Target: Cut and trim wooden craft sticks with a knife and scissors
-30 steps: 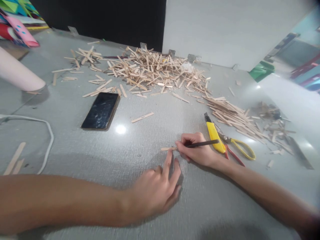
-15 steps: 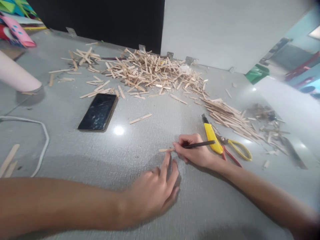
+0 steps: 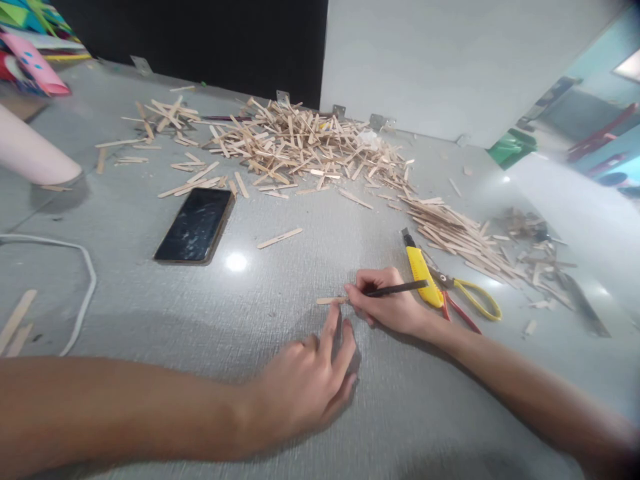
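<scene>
A short wooden craft stick (image 3: 325,301) lies flat on the grey table (image 3: 200,320). The index fingertip of my left hand (image 3: 310,377) presses on it, with the other fingers apart and holding nothing. My right hand (image 3: 387,300) grips a dark pen (image 3: 403,288), its tip end at the stick's right part; the tip itself is hidden by my fingers. Farther forward lies another craft stick (image 3: 280,238) with a dark mark along its middle. Just right of my right hand are a yellow utility knife (image 3: 423,275) and pliers (image 3: 473,293) with red and yellow handles.
A phone (image 3: 195,227) lies at left, near a white cable (image 3: 89,287). A big heap of craft sticks (image 3: 305,143) sits before the upright black and white panels (image 3: 200,47). More sticks (image 3: 460,237) spread to the right, beside a metal blade (image 3: 587,307).
Both hands keep almost the same pose on the stick and the pen. The whole view has shifted very slightly.
</scene>
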Tool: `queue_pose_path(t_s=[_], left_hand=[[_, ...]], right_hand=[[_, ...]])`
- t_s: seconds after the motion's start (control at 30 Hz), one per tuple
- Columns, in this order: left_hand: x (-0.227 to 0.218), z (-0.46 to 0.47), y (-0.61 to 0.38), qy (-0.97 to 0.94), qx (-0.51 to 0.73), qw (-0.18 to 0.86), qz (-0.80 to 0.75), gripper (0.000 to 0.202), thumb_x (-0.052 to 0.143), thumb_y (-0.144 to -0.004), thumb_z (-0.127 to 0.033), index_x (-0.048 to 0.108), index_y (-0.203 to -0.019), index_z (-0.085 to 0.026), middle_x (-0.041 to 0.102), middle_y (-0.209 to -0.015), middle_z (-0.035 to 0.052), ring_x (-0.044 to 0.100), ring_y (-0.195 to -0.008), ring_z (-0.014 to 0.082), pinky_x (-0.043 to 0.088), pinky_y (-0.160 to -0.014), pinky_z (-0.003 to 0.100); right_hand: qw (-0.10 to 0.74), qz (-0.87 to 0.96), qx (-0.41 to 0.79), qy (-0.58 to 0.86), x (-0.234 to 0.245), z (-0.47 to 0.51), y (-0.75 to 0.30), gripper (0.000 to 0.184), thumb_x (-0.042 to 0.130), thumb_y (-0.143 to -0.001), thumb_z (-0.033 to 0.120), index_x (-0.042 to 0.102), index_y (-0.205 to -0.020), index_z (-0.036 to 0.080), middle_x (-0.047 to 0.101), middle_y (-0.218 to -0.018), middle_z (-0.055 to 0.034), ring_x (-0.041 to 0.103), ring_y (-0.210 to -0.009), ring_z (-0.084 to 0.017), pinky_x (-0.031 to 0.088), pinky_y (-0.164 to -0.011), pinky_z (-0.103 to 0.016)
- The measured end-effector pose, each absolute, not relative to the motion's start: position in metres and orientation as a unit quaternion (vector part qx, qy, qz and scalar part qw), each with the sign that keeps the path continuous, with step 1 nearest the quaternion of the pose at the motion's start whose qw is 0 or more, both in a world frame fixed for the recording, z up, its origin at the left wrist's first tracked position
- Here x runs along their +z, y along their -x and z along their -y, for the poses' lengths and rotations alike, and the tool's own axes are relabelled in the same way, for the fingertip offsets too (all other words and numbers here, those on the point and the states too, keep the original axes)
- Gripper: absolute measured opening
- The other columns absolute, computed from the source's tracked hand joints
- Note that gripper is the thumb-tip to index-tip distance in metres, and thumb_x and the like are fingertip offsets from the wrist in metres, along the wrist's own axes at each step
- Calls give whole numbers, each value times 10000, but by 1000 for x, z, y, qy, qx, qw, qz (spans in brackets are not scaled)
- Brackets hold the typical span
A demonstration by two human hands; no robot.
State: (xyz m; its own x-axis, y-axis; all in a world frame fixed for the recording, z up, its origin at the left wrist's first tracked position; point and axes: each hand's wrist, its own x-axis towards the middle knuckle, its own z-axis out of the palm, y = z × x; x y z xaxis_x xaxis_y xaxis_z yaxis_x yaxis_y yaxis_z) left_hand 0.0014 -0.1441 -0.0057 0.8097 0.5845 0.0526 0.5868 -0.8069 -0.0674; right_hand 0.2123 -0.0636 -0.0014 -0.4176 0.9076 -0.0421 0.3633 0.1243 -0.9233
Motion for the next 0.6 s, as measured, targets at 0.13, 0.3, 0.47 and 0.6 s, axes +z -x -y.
queue_pose_path(t_s=[0.13,0.3,0.47,0.6], left_hand=[[-6,144,-2,950,-9,34,310,593,450,-1066,-398,587,-1456,28,550,-1466,456,771,-634,265,622,-515,360],[-5,144,-2,950,-9,24,313,602,458,-1065,-391,570,-1477,33,536,-1480,458,777,-651,274,626,-513,367],[-6,144,-1,949,-8,29,313,602,459,-1063,-394,572,-1477,29,540,-1490,442,779,-658,266,638,-529,368],[-6,144,-2,948,-5,24,319,601,459,-1063,-397,574,-1482,19,536,-1498,437,776,-651,268,634,-511,371]], right_hand=[[285,694,479,456,-3,63,-213,419,632,-1006,278,454,-630,227,540,-451,61,473,-351,-71,354,-382,-195],[273,709,466,454,-4,63,-214,423,626,-1017,279,470,-628,223,551,-453,55,483,-367,-75,362,-407,-203],[276,711,465,449,-4,63,-215,430,631,-1015,285,482,-617,219,551,-457,53,478,-378,-76,359,-422,-215],[276,715,463,445,-4,62,-215,441,633,-1010,293,477,-605,219,539,-448,52,479,-382,-78,365,-434,-221]])
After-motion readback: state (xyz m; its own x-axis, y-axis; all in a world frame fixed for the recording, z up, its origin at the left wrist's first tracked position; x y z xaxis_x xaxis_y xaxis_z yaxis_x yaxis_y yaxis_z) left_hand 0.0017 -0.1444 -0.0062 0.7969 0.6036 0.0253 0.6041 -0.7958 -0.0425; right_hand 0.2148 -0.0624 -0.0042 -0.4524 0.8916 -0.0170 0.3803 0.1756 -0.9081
